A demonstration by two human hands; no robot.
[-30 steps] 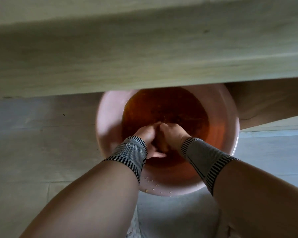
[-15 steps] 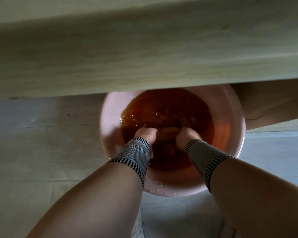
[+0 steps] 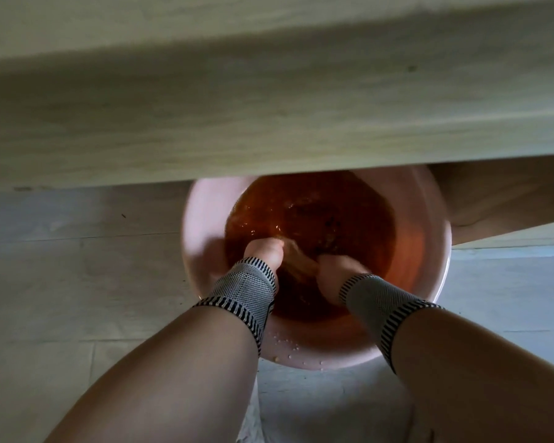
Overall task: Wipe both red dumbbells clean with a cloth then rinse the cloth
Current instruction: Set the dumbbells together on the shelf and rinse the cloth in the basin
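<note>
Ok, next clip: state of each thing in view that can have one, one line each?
basin: upright on the floor, holding reddish-brown water, far rim hidden under the table edge.
water: rippled, murky.
cloth: blurred, between both hands, in the water.
left hand: in the water, on the cloth; grip unclear.
right hand: likewise.
wrist sleeves: on both wrists.

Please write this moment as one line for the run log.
phase: rinse cloth | left hand, right hand: in water, cloth between | basin: pink, floor | dumbbells: unseen

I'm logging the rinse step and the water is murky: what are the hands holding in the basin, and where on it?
Cloth, bunched underwater between left hand and right hand; which part cannot be told.
</note>
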